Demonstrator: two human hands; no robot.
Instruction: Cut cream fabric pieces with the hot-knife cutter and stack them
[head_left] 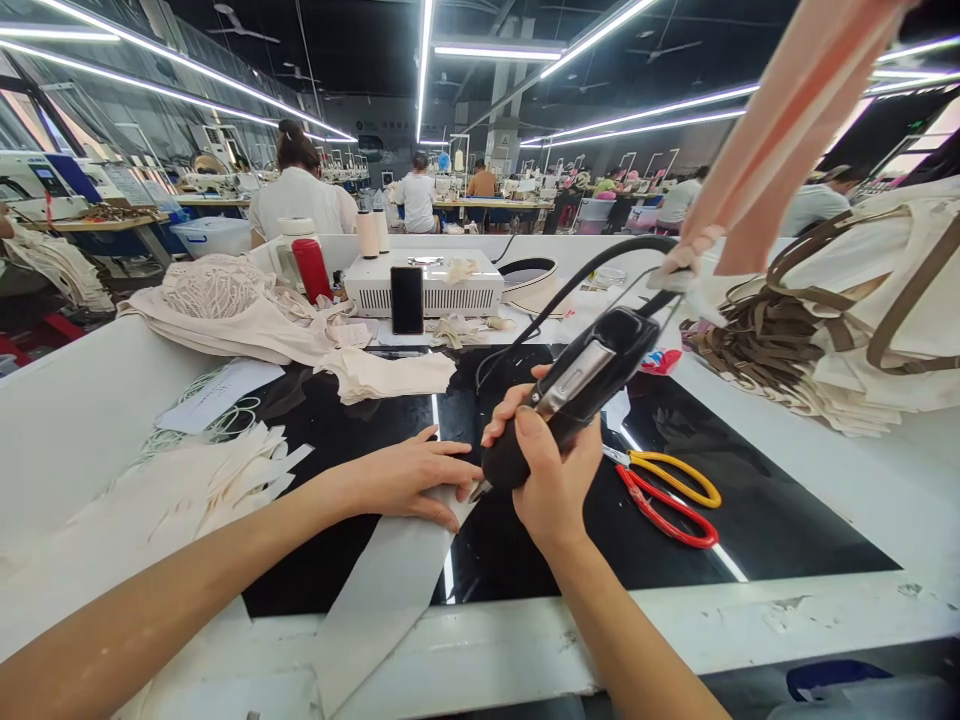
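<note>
My right hand (556, 480) is wrapped round a black corded handheld cutter (581, 380), tilted with its metal tip pointing down and left. That tip meets the upper edge of a pale fabric strip (390, 580), close to my left fingertips. My left hand (420, 478) lies flat on the strip with its fingers stretched out, pressing it onto the glossy black board (525, 570). The strip runs down over the table's front edge. To the right of my right hand lie scissors (675, 500) with one yellow and one red handle.
Cut pale fabric pieces (217, 480) are heaped at left. A phone (407, 300) leans on a white box (427, 285). At right sits a pile of brown-trimmed fabric (795, 340). The cutter's cable (540, 318) and a hanging pink fabric band (780, 150) cross above the board.
</note>
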